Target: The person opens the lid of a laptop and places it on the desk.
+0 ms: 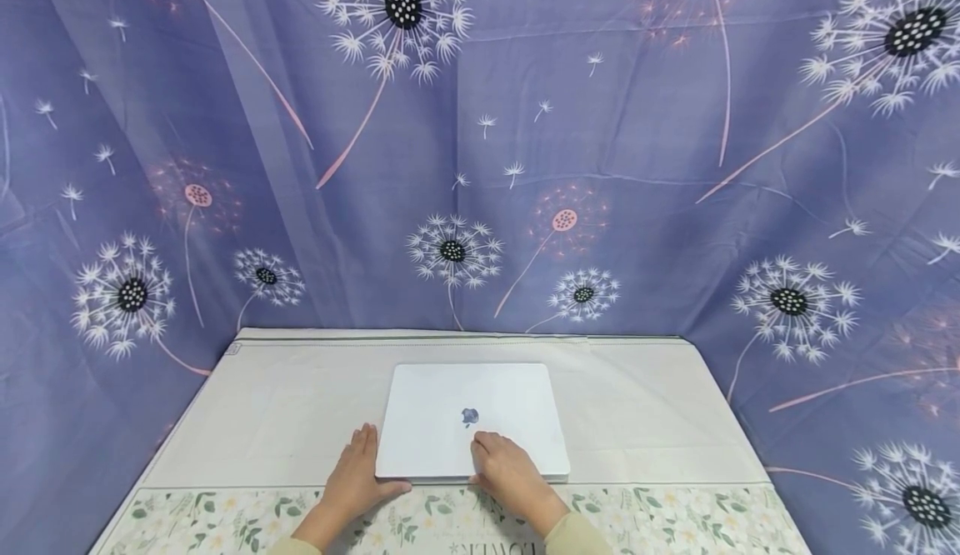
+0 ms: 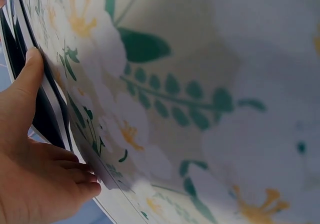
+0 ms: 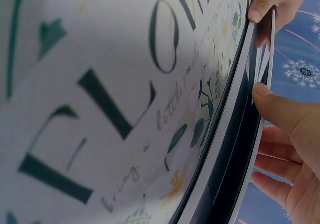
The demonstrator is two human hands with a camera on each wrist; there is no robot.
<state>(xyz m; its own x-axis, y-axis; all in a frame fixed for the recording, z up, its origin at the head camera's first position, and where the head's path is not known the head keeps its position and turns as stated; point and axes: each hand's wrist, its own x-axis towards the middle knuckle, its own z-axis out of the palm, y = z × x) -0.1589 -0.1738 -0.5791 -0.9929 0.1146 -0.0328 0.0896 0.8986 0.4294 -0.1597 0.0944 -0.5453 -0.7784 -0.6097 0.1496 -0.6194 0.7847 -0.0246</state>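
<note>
A silver laptop with a dark apple logo lies on the table, its front edge towards me. Its lid is raised slightly off the base, leaving a narrow dark gap in the right wrist view. My right hand pinches the lid near the middle of the front edge, thumb on the inner side and fingers on the outer face. At the front left corner, my left hand rests against the laptop, fingers extended along the left side and thumb along the front edge. The screen and keyboard are hidden from the head view.
Under the laptop is a white table cover, with a floral printed strip bearing lettering along the near side. A purple curtain with dandelion prints surrounds the back and both sides of the table.
</note>
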